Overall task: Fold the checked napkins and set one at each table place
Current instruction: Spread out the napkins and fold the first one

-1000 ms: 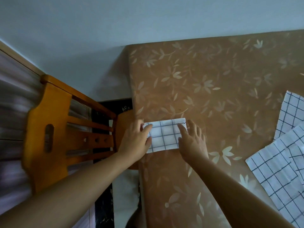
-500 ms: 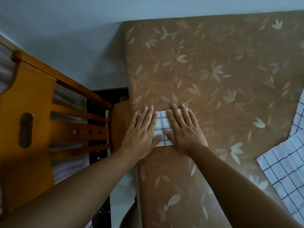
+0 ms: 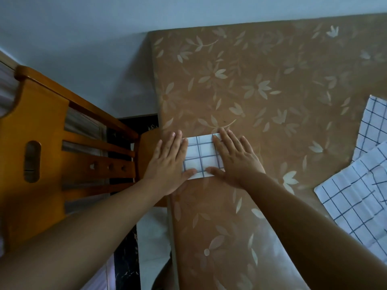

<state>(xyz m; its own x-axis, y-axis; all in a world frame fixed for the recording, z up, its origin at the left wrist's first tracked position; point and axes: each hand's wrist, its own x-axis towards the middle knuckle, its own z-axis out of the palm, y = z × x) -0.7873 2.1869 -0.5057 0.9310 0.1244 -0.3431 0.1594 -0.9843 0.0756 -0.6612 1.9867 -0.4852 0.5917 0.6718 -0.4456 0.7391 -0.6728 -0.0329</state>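
Left grip [image 3: 167, 162]: flat, fingers spread, palm down on left end of folded checked napkin [image 3: 200, 156]. Nothing clasped, just pressing. Right grip [image 3: 235, 159]: same, flat and splayed on napkin's right end, thumb tip [image 3: 210, 170] near left thumb at lower edge. Napkin: small folded rectangle, mid-frame, lying on worktop [image 3: 261, 70] close to its left edge, only centre strip visible between the two hands. Worktop covered in brown cloth with pale leaf print. Unfolded checked napkins [image 3: 356, 197] at right edge of frame, overlapping, well apart from the folded one. Wooden chair [image 3: 41, 143] at left of frame, seat tucked against worktop edge just beside left hand. Pale wall [image 3: 83, 38] across top.
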